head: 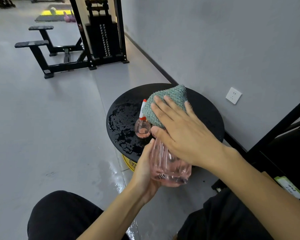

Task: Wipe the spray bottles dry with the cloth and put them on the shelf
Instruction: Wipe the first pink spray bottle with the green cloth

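**Two hands working on a pink spray bottle above a wet stool**

The left hand [144, 172] is gripping the large pink bottle [168, 168] from its left side. The fingers are curling round the clear body, and the thumb tip is reaching up towards the neck. The bottle is being held in the air, tilting away from the person with its base nearest the camera.

Just beyond that grip, the right hand [184, 132] is clasping the green cloth [166, 99] over the top end of the bottle. Its fingers are spreading across the cloth and its thumb is pressing in at the cloth's lower edge, so the spray head is hiding beneath the fabric.

Just left of the right thumb, a small pink bottle [142, 129] is standing upright on the black round stool [210, 115]. Its red and white nozzle is rising beside the edge of the cloth, and neither hand is touching it. Water is pooling and beading on the stool top around this bottle, to the left of both hands.

To the right of the right forearm, a black shelf frame [280, 125] is leaning into view against the grey wall, below a white socket [233, 95]. Far beyond the hands, a weight machine [102, 37] is standing on the grey floor [59, 118]. The person's knees [62, 217], in black, are showing beneath the forearms.
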The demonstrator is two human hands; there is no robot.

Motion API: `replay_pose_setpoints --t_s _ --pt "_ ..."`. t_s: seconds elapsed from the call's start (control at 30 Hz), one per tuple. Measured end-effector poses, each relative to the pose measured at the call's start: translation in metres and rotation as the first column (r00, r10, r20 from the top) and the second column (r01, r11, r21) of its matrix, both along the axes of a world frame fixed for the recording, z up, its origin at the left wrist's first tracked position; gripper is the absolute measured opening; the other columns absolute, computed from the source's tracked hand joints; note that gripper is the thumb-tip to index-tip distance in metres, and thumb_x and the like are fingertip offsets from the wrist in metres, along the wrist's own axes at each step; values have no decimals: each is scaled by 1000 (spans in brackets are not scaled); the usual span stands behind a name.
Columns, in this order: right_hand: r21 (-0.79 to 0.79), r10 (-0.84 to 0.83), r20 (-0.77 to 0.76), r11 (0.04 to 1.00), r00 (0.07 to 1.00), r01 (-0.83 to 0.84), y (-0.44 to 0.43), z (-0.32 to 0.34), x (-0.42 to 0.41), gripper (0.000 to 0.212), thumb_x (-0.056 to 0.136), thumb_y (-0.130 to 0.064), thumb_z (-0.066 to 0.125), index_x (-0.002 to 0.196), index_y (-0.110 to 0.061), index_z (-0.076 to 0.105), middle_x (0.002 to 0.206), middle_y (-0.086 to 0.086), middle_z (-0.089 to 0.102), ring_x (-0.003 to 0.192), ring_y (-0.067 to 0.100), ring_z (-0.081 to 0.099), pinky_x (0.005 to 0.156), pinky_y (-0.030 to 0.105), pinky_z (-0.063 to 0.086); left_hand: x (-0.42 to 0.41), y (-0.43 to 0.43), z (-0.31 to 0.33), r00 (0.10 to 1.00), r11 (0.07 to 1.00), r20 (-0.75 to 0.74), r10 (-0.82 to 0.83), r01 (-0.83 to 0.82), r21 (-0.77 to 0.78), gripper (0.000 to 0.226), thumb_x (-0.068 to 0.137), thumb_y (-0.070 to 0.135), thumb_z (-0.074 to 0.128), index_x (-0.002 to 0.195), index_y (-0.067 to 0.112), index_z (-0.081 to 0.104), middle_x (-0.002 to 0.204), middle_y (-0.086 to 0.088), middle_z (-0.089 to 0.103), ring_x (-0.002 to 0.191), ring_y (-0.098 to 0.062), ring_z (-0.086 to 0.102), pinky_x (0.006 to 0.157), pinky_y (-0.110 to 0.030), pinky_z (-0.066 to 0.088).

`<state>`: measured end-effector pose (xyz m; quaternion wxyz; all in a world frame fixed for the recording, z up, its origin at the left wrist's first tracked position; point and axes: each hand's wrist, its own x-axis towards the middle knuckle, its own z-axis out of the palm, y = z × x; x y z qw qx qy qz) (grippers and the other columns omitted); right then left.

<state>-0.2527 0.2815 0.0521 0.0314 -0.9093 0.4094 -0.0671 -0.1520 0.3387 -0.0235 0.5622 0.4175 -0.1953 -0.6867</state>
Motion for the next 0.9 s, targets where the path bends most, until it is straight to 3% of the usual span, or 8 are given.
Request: replay_pose_setpoints --t_s 0.17,0.3,0.47,0.6,0.73,0.9 --pt "54 15 25 998 1000 -17 -16 5 -1 62 101 -50 17 154 -26 -3 160 -14 -15 146 6 -18 121 42 -8 -3 5 -2 999 1000 22 -26 26 -10 55 102 43 31 80 28 79 90 -3 77 76 -20 73 61 -35 59" --pt "74 102 -34 992 994 -99 -3 1 -6 67 97 -58 9 154 -25 -6 159 -13 -17 145 4 -22 120 37 -10 2 4 -2 999 999 28 -28 29 -14 49 100 48 34 91 28 78 99 -4 76 79 -24 74 57 -38 58" --pt "68 122 -64 991 990 -117 -9 10 -8 75 90 -66 2 154 -26 -4 159 -14 -16 144 2 -21 118 34 -13 -3 7 2 994 997 105 -23 31 -77 37 102 38 33 107 25 67 102 1 76 92 -21 73 75 -39 59" --pt "16 111 -49 994 993 -110 -19 14 -3 83 85 -68 -3 155 -25 1 161 -12 -13 145 3 -19 120 39 -10 -9 8 2 993 995 98 -66 74 -73 46 101 43 32 95 28 75 98 -2 76 86 -22 73 80 -45 55" --pt "84 113 -86 991 990 -106 -4 15 -17 74 91 -66 7 154 -28 -5 159 -17 -18 143 -1 -22 120 36 -11 -2 5 -2 1000 997 -4 -17 17 -73 51 101 44 33 86 30 79 99 -4 76 88 -21 73 73 -37 59" --pt "92 77 -62 993 995 -71 -6 20 -16 73 91 -64 8 154 -29 -2 159 -17 -16 144 -1 -21 120 36 -11 -5 9 0 991 987 77 -107 115 -112 50 99 42 31 78 39 77 87 5 77 76 -16 73 80 -46 53"
